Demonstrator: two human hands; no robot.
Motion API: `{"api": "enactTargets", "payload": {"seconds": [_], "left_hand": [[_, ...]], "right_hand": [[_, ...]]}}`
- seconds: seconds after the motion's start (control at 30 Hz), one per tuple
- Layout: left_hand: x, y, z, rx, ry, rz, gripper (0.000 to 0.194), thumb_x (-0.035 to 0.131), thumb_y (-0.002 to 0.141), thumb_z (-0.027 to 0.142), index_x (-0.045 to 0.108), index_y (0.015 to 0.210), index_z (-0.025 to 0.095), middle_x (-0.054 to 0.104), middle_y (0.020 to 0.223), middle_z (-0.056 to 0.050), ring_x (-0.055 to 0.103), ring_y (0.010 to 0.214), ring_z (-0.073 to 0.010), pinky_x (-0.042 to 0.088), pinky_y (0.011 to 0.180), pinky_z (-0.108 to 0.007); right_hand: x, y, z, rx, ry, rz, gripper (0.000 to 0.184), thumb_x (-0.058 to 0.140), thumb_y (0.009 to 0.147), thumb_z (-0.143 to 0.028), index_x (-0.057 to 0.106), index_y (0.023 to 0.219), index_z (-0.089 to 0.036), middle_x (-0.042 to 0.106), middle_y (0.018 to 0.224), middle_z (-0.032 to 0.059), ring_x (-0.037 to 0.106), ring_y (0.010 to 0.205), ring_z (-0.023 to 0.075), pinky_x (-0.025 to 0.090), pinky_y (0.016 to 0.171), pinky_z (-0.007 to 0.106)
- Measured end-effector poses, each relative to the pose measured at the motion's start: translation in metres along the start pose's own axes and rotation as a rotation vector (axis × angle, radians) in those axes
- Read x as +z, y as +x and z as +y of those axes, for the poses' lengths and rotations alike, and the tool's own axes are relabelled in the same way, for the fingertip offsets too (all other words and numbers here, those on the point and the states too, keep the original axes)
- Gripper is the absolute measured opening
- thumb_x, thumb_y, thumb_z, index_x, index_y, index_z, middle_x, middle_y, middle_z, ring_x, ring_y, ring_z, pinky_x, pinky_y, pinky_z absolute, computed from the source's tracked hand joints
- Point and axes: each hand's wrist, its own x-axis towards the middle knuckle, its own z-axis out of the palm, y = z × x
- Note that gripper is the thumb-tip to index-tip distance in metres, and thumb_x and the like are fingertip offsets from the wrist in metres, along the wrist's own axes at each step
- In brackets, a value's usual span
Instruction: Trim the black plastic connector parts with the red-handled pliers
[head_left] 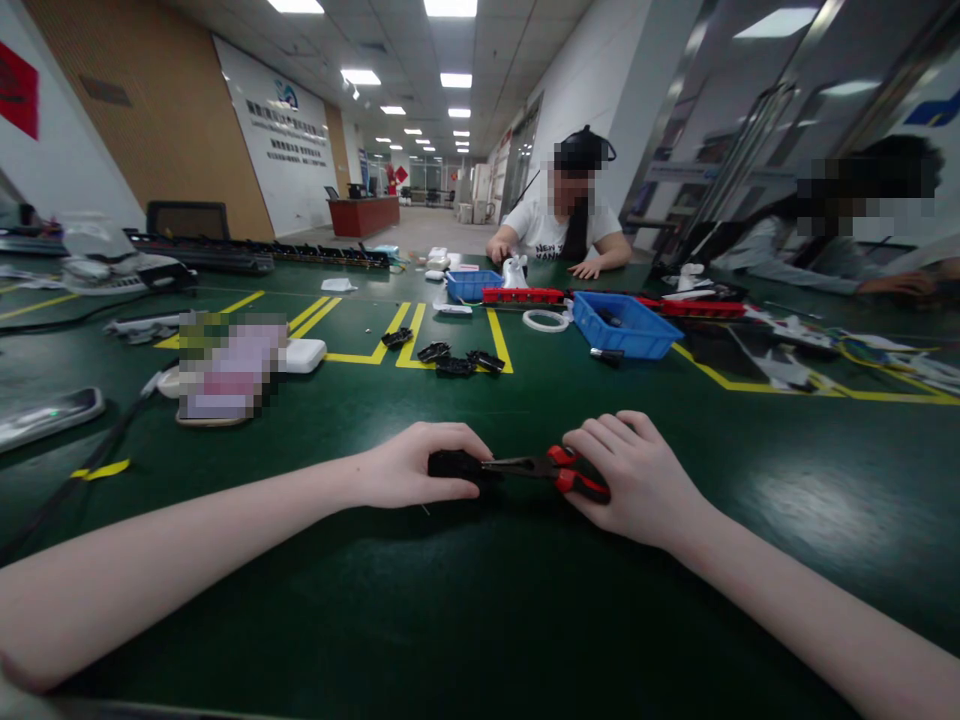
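Note:
Between the thumb and fingers of my left hand [416, 465] is a small black part [454, 464], held low over the green table. Its exact kind is too dark to make out. My right hand [637, 480] is closed round the red and black handles of a pair of long-nose pliers [529, 466]. The pliers lie nearly level and point left, their tips touching or just at the right end of the black part. Whether the jaws grip anything there I cannot tell. Farther off, several similar black parts [455, 362] lie in a loose group.
Blue bins [626, 325] and a white ring [546, 320] stand beyond the pliers. At left lie a phone [232, 375], a white case [302, 355] and a black cable [112, 440]. Across the table [480, 610] a person [574, 215] sits; another person [825, 240] is at right.

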Motion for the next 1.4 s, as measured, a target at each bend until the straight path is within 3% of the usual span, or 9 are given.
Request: {"api": "enactTargets", "payload": {"seconds": [0.2, 0.37, 0.6, 1.0, 1.4], "left_hand": [[0.0002, -0.0008, -0.0014, 0.002, -0.021, 0.014, 0.03, 0.069, 0.087, 0.021, 0.065, 0.117, 0.018, 0.065, 0.121, -0.008, 0.061, 0.111, -0.0229, 0.047, 0.1, -0.039], [0.0007, -0.0006, -0.0041, 0.002, -0.015, 0.018, 0.028, 0.07, 0.087, 0.023, 0.065, 0.115, 0.018, 0.065, 0.12, -0.008, 0.062, 0.111, -0.0227, 0.047, 0.1, -0.039], [0.005, -0.0025, -0.0003, 0.013, 0.062, 0.111, 0.026, 0.069, 0.089, 0.024, 0.064, 0.113, 0.017, 0.066, 0.119, -0.009, 0.063, 0.108, -0.0225, 0.049, 0.098, -0.038], [0.0037, -0.0016, -0.0027, -0.072, 0.103, 0.043, 0.026, 0.068, 0.09, 0.029, 0.064, 0.114, 0.019, 0.068, 0.113, -0.006, 0.064, 0.104, -0.0215, 0.05, 0.094, -0.036], [0.003, -0.0009, -0.002, -0.048, 0.088, 0.012, 0.026, 0.067, 0.09, 0.023, 0.064, 0.116, 0.019, 0.067, 0.119, -0.005, 0.062, 0.11, -0.0211, 0.048, 0.096, -0.035]], "right_hand": [[0.0015, -0.0022, 0.0009, 0.057, 0.114, -0.07, 0.027, 0.065, 0.076, -0.03, 0.059, 0.099, -0.017, 0.065, 0.091, 0.0074, 0.061, 0.076, 0.0198, 0.047, 0.065, 0.031], [0.0015, -0.0027, 0.0, 0.066, 0.132, -0.081, 0.026, 0.065, 0.075, -0.028, 0.058, 0.098, -0.019, 0.063, 0.088, 0.0051, 0.061, 0.072, 0.0183, 0.048, 0.061, 0.029], [-0.0027, -0.0016, -0.002, 0.08, 0.151, -0.081, 0.025, 0.064, 0.076, -0.028, 0.058, 0.098, -0.019, 0.064, 0.089, 0.0054, 0.062, 0.073, 0.0184, 0.049, 0.06, 0.029], [0.0002, -0.0001, 0.0021, 0.094, 0.149, -0.014, 0.03, 0.065, 0.078, -0.033, 0.062, 0.104, -0.018, 0.069, 0.1, 0.0089, 0.064, 0.085, 0.0225, 0.049, 0.072, 0.034], [0.0034, -0.0014, 0.0031, 0.062, 0.118, -0.072, 0.028, 0.064, 0.078, -0.034, 0.064, 0.099, -0.017, 0.069, 0.092, 0.0075, 0.064, 0.078, 0.0202, 0.043, 0.071, 0.034]]}}
